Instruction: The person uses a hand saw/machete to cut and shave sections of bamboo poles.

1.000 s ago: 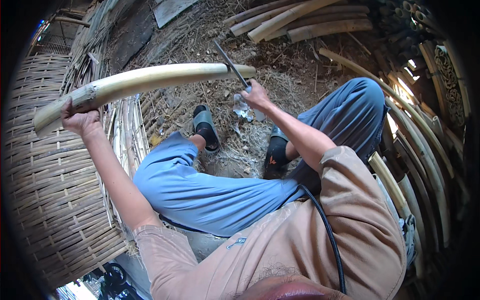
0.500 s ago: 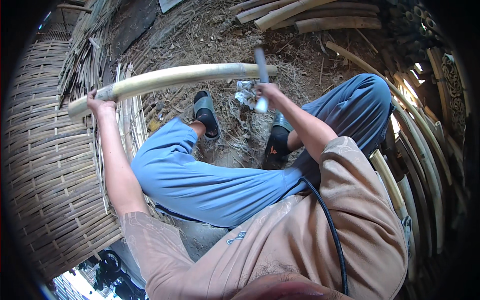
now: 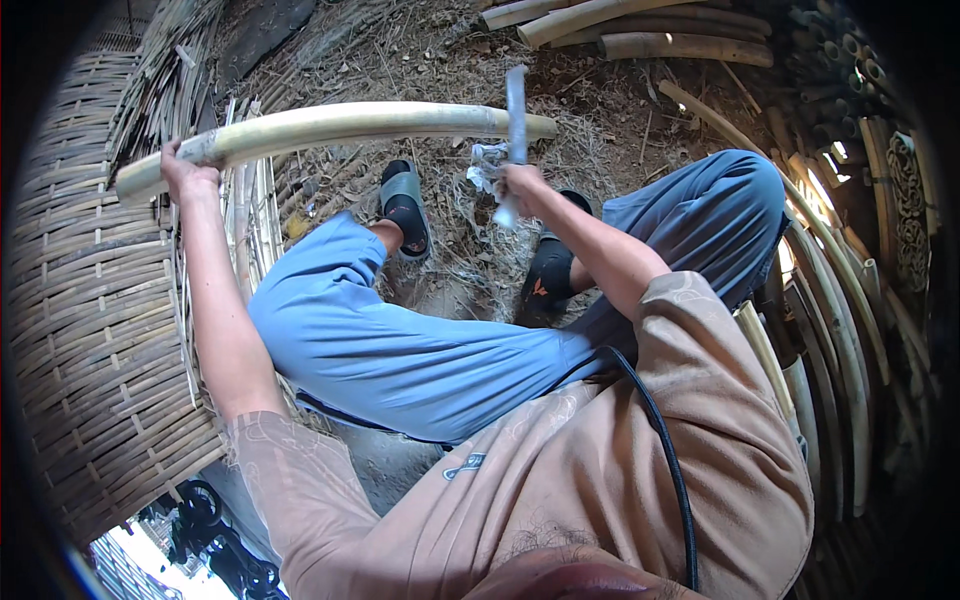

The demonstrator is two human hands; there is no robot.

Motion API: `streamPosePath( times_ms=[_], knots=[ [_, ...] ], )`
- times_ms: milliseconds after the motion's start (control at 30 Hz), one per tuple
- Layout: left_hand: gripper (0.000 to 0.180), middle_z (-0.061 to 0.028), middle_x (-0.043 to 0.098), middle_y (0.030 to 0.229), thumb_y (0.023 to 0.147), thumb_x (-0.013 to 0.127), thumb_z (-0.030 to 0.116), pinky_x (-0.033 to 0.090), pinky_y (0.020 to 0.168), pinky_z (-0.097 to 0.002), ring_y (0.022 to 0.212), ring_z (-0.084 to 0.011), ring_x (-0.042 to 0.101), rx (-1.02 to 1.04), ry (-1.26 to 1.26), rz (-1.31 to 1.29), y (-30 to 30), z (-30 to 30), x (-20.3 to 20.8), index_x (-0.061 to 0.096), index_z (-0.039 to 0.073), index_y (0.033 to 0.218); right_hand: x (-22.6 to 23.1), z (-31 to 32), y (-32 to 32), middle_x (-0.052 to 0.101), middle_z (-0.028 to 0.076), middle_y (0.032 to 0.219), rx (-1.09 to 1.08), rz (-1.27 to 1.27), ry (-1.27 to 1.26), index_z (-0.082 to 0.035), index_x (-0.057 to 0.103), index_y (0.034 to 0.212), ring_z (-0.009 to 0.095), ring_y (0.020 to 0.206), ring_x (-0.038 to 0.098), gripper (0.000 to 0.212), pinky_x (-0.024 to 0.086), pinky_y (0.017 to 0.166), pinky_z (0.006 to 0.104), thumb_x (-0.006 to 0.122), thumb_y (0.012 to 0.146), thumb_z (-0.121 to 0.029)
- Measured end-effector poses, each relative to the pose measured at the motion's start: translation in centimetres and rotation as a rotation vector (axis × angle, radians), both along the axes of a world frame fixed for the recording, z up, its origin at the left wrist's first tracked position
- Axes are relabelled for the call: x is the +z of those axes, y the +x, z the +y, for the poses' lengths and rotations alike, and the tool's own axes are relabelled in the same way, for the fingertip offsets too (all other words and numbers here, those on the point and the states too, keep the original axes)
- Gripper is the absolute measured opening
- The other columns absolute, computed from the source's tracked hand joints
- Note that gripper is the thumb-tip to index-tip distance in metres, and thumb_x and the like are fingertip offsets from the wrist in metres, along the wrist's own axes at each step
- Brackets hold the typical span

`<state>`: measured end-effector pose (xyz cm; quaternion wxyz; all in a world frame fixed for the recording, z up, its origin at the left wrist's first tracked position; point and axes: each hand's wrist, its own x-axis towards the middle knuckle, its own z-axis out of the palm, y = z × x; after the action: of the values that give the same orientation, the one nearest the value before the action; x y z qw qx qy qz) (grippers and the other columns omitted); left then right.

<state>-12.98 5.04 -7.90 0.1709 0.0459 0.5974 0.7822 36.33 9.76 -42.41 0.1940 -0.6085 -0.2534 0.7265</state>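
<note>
A thick, pale bamboo pole (image 3: 350, 122) lies crosswise in front of me, beyond my knees. My left hand (image 3: 188, 180) is closed around it near its left end. In my right hand (image 3: 524, 188), fingers wrapped round its pale handle, is a long knife (image 3: 516, 105) with a grey blade pointing away from me. The blade crosses in front of the pole near its right end; whether it touches the bamboo I cannot tell. Just left of my right hand, a crumpled whitish scrap (image 3: 486, 170) lies on the ground.
Woven bamboo matting (image 3: 110, 330) fills the left side, with thin strips (image 3: 165, 85) beyond it. Cut bamboo lengths (image 3: 690, 48) lie at the far right, and long bamboo pieces (image 3: 845, 330) lean close on my right. My sandalled foot (image 3: 405, 205) rests on the littered ground.
My left hand and the bamboo pole have moved away from me and slightly left. The knife has also shifted a little farther away, its blade now more upright in view.
</note>
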Motion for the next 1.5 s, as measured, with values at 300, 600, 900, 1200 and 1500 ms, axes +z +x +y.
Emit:
streamPosePath(
  times_ms=[300, 600, 900, 1200, 1500],
  knots=[
    [0.068, -0.0176, 0.067, 0.111, 0.071, 0.085, 0.015, 0.064, 0.068, -0.0489, 0.087, -0.0329, 0.071, 0.174, -0.039, -0.087, -4.5, 0.7, -1.8, 0.041, -0.004, 0.12, 4.1, 0.8, 1.1, 0.062, 0.007, 0.065, 0.383, -0.216, 0.286, 0.001, 0.063, 0.083, 0.019, 0.051, 0.062, 0.019, 0.05, 0.046, 0.038, 0.068, 0.085, -0.018],
    [0.088, -0.0193, 0.063, 0.113, 0.071, 0.091, 0.021, 0.062, 0.054, -0.0414, 0.081, -0.0297, 0.071, 0.282, -0.067, -0.148, -0.5, 4.4, -3.5, 0.026, 0.002, 0.126, 2.9, 0.4, 1.3, 0.064, 0.009, 0.066, 0.16, -0.231, 0.122, 0.003, 0.068, 0.083, 0.019, 0.054, 0.064, 0.021, 0.051, 0.05, 0.0361, 0.066, 0.088, -0.016],
    [0.091, -0.0229, 0.055, 0.127, 0.073, 0.091, 0.027, 0.065, 0.07, -0.0401, 0.101, -0.0322, 0.068, 0.316, -0.082, -0.003, 6.6, 6.2, -1.3, 0.023, 0.002, 0.129, -1.8, 1.4, 2.3, 0.064, 0.009, 0.069, -0.035, 0.009, 0.065, 0.002, 0.064, 0.079, 0.02, 0.054, 0.062, 0.018, 0.051, 0.051, 0.0386, 0.067, 0.085, -0.014],
    [0.089, -0.0231, 0.06, 0.126, 0.075, 0.088, 0.024, 0.065, 0.077, -0.0508, 0.099, -0.0346, 0.07, 0.2, -0.025, -0.01, -1.3, 1.2, -1.5, 0.027, -0.004, 0.133, 1.1, 0.7, 2.1, 0.062, 0.008, 0.067, 0.143, -0.228, 0.105, -0.001, 0.063, 0.078, 0.02, 0.051, 0.059, 0.015, 0.048, 0.047, 0.0376, 0.066, 0.085, -0.014],
    [0.084, -0.0225, 0.064, 0.122, 0.073, 0.087, 0.021, 0.064, 0.076, -0.0579, 0.097, -0.0369, 0.071, 0.156, 0.02, -0.084, 0.2, 0.9, -1.1, 0.035, -0.007, 0.133, 4.5, 0.4, -0.5, 0.061, 0.009, 0.066, 0.385, -0.112, 0.215, 0.001, 0.061, 0.075, 0.02, 0.052, 0.06, 0.019, 0.051, 0.047, 0.039, 0.068, 0.084, -0.014]
  ],
)
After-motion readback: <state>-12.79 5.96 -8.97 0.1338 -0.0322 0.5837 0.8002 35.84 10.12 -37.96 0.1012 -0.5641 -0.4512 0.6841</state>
